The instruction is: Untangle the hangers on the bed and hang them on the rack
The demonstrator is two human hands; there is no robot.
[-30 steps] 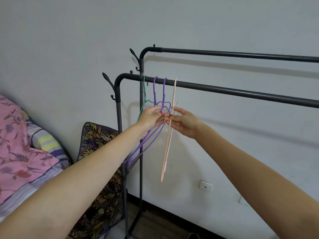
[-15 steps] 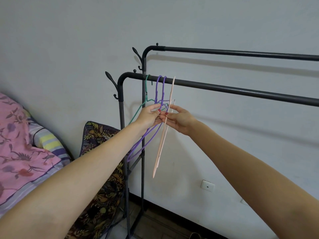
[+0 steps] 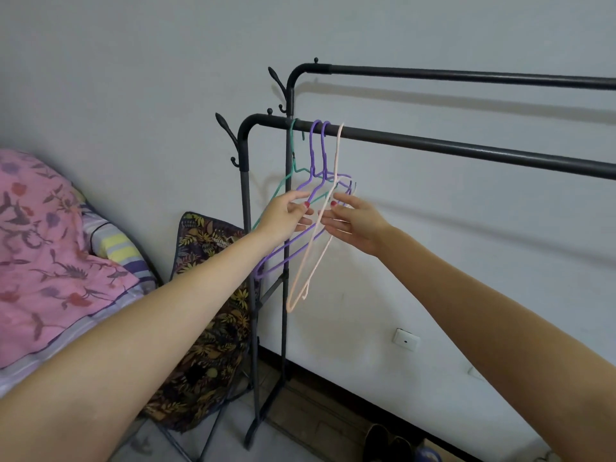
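Note:
Several thin hangers hang from the front rail [image 3: 466,150] of the black rack: a green hanger [image 3: 292,151] at the left, two purple hangers [image 3: 313,155] beside it, and a peach hanger [image 3: 311,258] at the right, swung toward me. My left hand [image 3: 285,216] reaches in, and its thumb and forefinger pinch a purple hanger's shoulder. My right hand [image 3: 358,221] is held out with straight fingers, and the peach hanger crosses in front of its fingertips.
A second, higher rail [image 3: 466,75] runs behind the front one. A bed with a pink floral cover [image 3: 43,248] lies at the left. A leaf-patterned folding chair [image 3: 206,295] stands beside the rack's post. Dark shoes [image 3: 388,441] sit on the floor by the wall.
My right hand has let go of the peach hanger and straightened its fingers. The hanger's lower end has swung left, toward me. The view has shifted slightly.

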